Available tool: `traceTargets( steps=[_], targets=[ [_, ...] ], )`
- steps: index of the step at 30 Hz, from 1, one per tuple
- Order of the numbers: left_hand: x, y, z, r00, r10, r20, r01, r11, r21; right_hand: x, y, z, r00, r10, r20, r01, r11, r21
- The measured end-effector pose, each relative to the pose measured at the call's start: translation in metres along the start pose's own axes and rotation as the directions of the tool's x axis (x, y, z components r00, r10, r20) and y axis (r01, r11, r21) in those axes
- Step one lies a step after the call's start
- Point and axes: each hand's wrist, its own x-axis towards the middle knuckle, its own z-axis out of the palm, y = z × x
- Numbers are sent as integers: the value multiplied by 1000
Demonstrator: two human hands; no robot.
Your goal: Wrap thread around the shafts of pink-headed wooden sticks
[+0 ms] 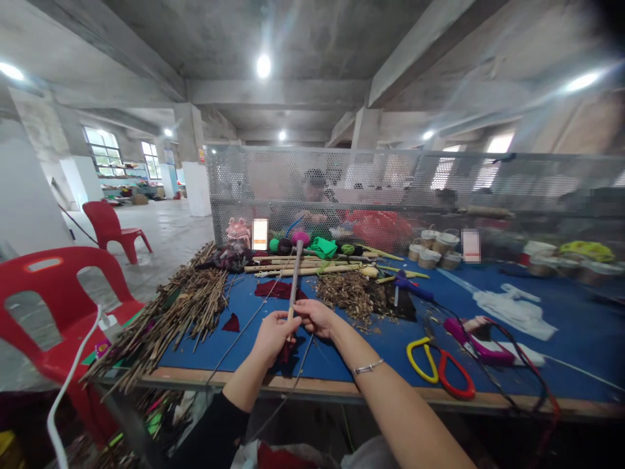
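Over the front of the blue-topped table (234, 355), both hands hold a pale stick (296, 280) that points away from me. Its upper length looks grey, and its far end meets a magenta ball (299, 238); whether they are joined I cannot tell. My left hand (276, 335) is closed round the near end, thumb on top. Just beyond it, my right hand (315, 318) pinches the stick between thumb and fingers. Dark red cloth (287, 352) hangs below the left hand. Thin dark strands (244, 329) cross the table near the hands.
Dry twigs (195, 303) are heaped at left, beside red chairs (53, 273). Wood chips (346, 293) lie beyond my right hand. Scissors (456, 374) with yellow and red handles, a purple glue gun (413, 286) and small pots (430, 254) are rightward. A perforated metal screen (273, 172) stands behind.
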Motion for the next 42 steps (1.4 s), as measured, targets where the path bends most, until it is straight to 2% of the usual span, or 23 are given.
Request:
traceTargets(
  steps=[8,10,14,21,24,26,28,30,32,38,42],
  targets=[
    [-2,3,-3,986,-76,146,95,987,-130,-4,-4,1,998,29,61,-28,999,-22],
    [-3,3,-2,988,-64,137,83,988,-132,-4,-3,1,999,19,43,-18,1000,-23],
    [-3,3,-1,999,-20,26,23,994,-106,-2,-1,1,1000,14,8,-14,999,-29],
    [-4,7,-5,977,-161,141,182,971,-154,-2,-2,2,999,9,40,-7,999,-52],
    [-5,5,-3,979,-122,164,143,983,-117,-2,-1,2,999,-1,32,3,998,-69],
    [-4,2,-2,994,-50,101,62,992,-114,-2,0,3,1000,-4,13,5,997,-79],
    [-4,-1,-3,998,44,-46,-50,989,-137,-2,0,3,1000,-8,-2,8,996,-86],
    [-3,-3,-6,972,139,-191,-167,976,-139,-2,0,3,1000,-8,-7,7,996,-88],
    [-3,-3,-10,950,188,-248,-219,971,-100,-1,0,3,1000,1,-3,-2,996,-90],
    [9,-5,-16,997,65,-28,-62,992,113,-1,-1,6,999,1,-34,-5,993,-120],
    [11,-2,-14,1000,17,3,-18,993,116,-3,-1,6,999,-12,-44,8,995,-102]
  ],
)
